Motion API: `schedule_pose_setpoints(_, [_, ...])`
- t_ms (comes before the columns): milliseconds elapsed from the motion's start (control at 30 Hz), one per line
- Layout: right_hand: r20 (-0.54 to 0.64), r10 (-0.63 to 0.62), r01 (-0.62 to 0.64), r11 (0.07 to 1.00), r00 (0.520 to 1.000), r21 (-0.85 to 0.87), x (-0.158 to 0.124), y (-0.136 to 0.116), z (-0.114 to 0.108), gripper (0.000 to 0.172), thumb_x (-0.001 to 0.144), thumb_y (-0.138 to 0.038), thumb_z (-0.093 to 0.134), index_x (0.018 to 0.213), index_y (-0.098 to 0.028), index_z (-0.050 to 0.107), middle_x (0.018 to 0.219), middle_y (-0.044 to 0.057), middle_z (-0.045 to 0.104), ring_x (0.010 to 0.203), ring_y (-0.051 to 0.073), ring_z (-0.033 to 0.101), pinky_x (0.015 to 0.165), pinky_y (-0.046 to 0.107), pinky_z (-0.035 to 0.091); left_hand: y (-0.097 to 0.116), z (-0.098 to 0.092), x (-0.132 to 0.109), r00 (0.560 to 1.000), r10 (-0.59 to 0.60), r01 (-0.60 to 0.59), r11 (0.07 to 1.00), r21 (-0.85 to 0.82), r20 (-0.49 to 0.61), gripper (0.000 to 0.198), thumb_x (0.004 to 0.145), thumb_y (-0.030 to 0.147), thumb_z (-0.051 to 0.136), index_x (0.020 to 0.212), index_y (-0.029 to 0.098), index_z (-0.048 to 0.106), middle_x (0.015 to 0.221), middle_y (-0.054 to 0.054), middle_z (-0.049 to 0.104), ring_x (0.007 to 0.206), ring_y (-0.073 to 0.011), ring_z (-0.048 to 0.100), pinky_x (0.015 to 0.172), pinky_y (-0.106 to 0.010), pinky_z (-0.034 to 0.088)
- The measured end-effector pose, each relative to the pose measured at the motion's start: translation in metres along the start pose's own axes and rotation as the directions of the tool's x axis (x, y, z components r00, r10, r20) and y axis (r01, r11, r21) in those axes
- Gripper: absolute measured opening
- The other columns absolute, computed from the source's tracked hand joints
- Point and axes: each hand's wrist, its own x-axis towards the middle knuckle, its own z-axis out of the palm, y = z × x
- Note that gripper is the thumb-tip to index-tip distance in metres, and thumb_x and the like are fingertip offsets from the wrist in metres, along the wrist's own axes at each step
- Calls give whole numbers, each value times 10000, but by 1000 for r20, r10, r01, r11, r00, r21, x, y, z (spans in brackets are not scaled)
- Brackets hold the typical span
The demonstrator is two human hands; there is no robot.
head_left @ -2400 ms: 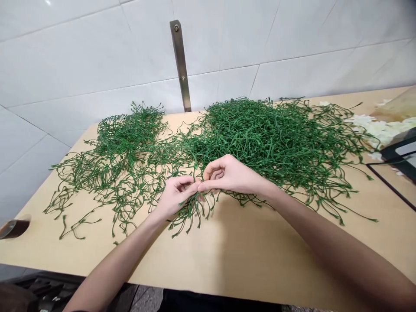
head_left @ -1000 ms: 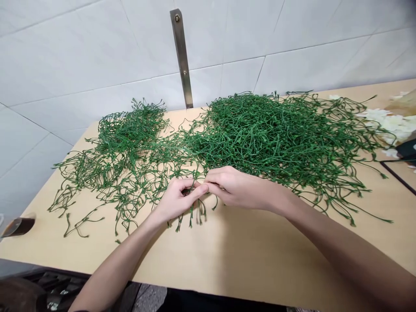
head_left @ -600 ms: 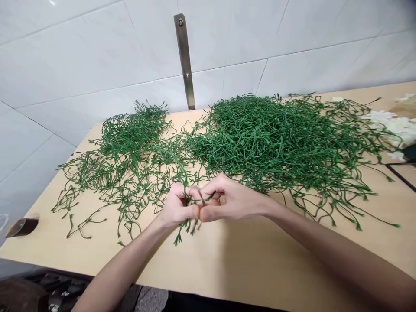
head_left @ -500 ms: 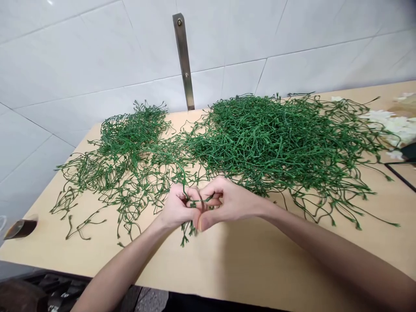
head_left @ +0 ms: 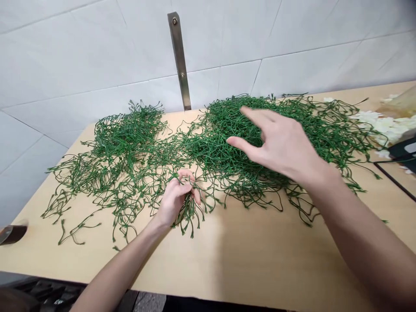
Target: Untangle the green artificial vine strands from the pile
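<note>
My left hand (head_left: 175, 199) is closed on a small bunch of green plastic stems (head_left: 190, 214) that hang from its fingers onto the wooden table (head_left: 247, 260). My right hand (head_left: 281, 145) hovers open, fingers spread, above the large pile of green stems (head_left: 276, 130) at the right centre. A smaller, flatter pile of green stems (head_left: 120, 147) lies to the left, and its strands tangle with those beside my left hand.
A metal bracket (head_left: 179, 60) is fixed to the white tiled wall behind the table. White petals (head_left: 383, 125) and a dark tray edge (head_left: 399, 164) sit at the far right. A dark round object (head_left: 11, 233) lies at the table's left edge.
My hands were pinched together on the stems near the table's front. My right hand has let go and risen up and right over the large pile; the left still holds the bunch.
</note>
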Motion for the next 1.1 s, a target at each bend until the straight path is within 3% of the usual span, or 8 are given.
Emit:
schedule_pose_setpoints(100, [-45,56,-57,998,997,-41,1,4,-9,536,881,-569,539,1209,-162,655,1096,154,663,740,219,597,715,382,455,-1,0,4,999,-38,38,999,4,7,158,780,278,583,873,189,492,565,-21,678,596,-191,652,600,-276,419])
schedule_pose_setpoints(200, [215,58,-99,978,975,183,-5,-11,-7,401,910,-506,528,956,-171,745,768,62,671,556,133,499,564,300,393,-4,-3,6,999,-52,52,998,43,-4,132,819,266,555,896,171,509,620,-37,703,596,-178,653,604,-269,403])
schedule_pose_setpoints(267, [471,-34,-140,934,882,329,-10,-24,2,361,906,-466,540,843,-178,748,605,7,586,500,101,415,492,265,321,-6,-5,8,999,-53,53,997,57,9,131,838,265,559,915,166,522,662,-41,715,606,-170,654,608,-264,407])
schedule_pose_setpoints(333, [647,-158,-161,900,746,406,-14,-33,15,333,914,-406,519,811,-185,745,521,-32,486,468,83,343,462,246,275,-8,-7,8,998,-51,50,997,53,23,134,842,262,577,926,168,530,672,-31,715,600,-159,648,611,-258,417])
schedule_pose_setpoints(433, [732,-250,-168,879,634,446,-17,-37,32,262,885,-287,517,786,-175,733,535,-45,470,483,71,348,485,222,299,-10,-9,8,998,-42,40,998,57,41,133,843,254,595,936,178,537,635,-1,698,573,-139,632,615,-247,438])
schedule_pose_setpoints(667, [707,-227,-170,880,670,444,-15,-31,34,228,835,-244,532,727,-156,713,519,-51,393,507,80,273,475,232,241,-8,-9,10,994,-71,60,991,122,83,224,841,326,645,955,167,536,619,-25,716,570,-153,654,596,-249,490])
schedule_pose_setpoints(900, [619,-262,-34,905,741,424,-17,-34,28,253,763,-107,502,527,-161,576,522,-62,256,555,90,171,498,244,196,-6,-5,10,997,-69,75,980,182,-42,325,737,395,768,826,146,580,634,-20,703,533,-161,672,550,-255,531])
schedule_pose_setpoints(1100, [672,-243,-79,908,699,411,-18,-45,17,198,756,-71,513,618,-157,626,461,-67,393,435,49,283,495,225,268,-3,-8,10,992,13,14,977,212,-125,247,664,307,836,729,128,679,611,16,662,516,-83,607,516,-179,494])
